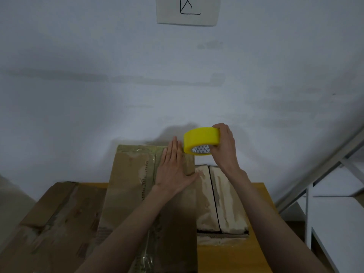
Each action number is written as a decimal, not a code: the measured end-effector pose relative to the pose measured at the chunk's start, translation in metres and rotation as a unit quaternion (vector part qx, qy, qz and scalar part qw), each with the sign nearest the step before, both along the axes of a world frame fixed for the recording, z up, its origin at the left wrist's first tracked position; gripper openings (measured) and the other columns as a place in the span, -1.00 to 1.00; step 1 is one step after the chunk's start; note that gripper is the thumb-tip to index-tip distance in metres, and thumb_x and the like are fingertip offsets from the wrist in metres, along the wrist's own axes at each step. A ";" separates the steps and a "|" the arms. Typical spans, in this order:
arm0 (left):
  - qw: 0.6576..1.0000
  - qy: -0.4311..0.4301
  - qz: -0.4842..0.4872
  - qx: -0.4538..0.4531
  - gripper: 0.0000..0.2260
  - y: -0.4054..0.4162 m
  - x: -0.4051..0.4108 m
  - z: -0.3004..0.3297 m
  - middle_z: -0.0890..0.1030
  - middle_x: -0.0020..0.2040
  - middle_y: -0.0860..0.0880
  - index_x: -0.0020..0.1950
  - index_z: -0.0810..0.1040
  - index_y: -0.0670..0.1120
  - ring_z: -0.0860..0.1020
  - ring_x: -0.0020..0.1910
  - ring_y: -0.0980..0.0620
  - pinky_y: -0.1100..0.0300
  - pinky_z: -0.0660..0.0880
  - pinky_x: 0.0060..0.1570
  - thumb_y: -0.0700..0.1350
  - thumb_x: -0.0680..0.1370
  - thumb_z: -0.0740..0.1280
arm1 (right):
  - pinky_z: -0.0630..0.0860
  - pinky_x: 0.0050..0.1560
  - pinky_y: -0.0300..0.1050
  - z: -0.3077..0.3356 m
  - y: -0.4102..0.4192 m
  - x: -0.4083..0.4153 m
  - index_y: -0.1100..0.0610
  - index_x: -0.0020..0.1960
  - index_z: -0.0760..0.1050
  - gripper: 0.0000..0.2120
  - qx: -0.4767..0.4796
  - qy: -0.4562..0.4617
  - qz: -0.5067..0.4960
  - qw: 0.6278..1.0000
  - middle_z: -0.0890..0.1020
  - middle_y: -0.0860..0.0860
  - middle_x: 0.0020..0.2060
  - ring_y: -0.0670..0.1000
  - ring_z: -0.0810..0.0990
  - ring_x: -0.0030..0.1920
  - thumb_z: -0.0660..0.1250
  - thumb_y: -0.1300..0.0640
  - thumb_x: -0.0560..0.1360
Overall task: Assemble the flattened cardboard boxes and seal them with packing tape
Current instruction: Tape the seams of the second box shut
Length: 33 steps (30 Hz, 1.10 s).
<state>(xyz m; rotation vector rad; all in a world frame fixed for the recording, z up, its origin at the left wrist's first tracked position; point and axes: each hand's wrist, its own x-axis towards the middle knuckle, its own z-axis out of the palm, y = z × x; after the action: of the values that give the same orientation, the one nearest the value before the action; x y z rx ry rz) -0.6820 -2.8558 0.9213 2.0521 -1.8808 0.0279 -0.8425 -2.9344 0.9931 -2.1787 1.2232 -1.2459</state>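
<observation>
A tall assembled cardboard box (130,184) stands in the middle of the yellow table (232,255), its top face showing old tape marks. My left hand (175,170) lies flat on the far right part of that top, fingers together and pointing away from me. My right hand (224,146) grips a yellow roll of packing tape (201,139) just past the box's far right corner, held above the edge. Whether a strip of tape runs from the roll to the box I cannot tell.
A lower cardboard box (220,200) with a closed centre seam sits right of the tall one. Flattened cardboard (51,223) lies at the left. A white wall stands close behind, with a paper sign (187,10) on it. White metal shelving (334,194) is at the right.
</observation>
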 end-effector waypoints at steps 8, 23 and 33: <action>1.000 -0.014 0.007 -0.006 0.01 0.003 0.001 -0.005 -0.33 0.61 -0.09 0.60 -0.32 -0.14 -0.31 0.59 -0.02 0.03 -0.22 0.57 0.47 0.48 0.08 | 0.43 -0.04 -0.03 0.001 -0.002 -0.007 0.25 0.15 0.43 -0.65 -0.005 0.003 0.066 0.998 0.54 0.14 0.02 0.18 0.52 0.04 0.21 0.34 0.36; 0.998 -0.059 -0.006 0.011 -0.18 0.003 -0.003 0.000 -0.34 0.61 -0.05 0.64 -0.16 0.07 -0.27 0.59 -0.17 -0.16 -0.11 0.56 0.42 0.48 -0.08 | 0.46 -0.11 0.05 -0.058 -0.017 -0.043 0.31 0.07 0.41 -0.66 0.152 -0.061 -0.023 0.986 0.53 0.22 -0.03 0.21 0.52 0.00 0.19 0.27 0.32; 0.998 -0.067 -0.004 0.010 -0.20 0.003 -0.002 -0.003 -0.35 0.61 -0.04 0.63 -0.21 0.08 -0.31 0.59 -0.16 -0.17 -0.13 0.56 0.40 0.51 -0.03 | 0.51 0.10 0.17 -0.090 -0.012 -0.035 0.28 0.35 0.36 -0.38 0.226 -0.100 -0.011 0.969 0.48 0.26 0.22 0.24 0.48 0.21 0.29 0.03 0.36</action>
<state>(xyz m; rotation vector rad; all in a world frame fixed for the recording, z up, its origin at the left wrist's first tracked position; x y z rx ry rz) -0.6841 -2.8526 0.9180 2.1042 -1.9745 0.1476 -0.8775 -2.9466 0.9031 -1.6768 1.2992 -1.0387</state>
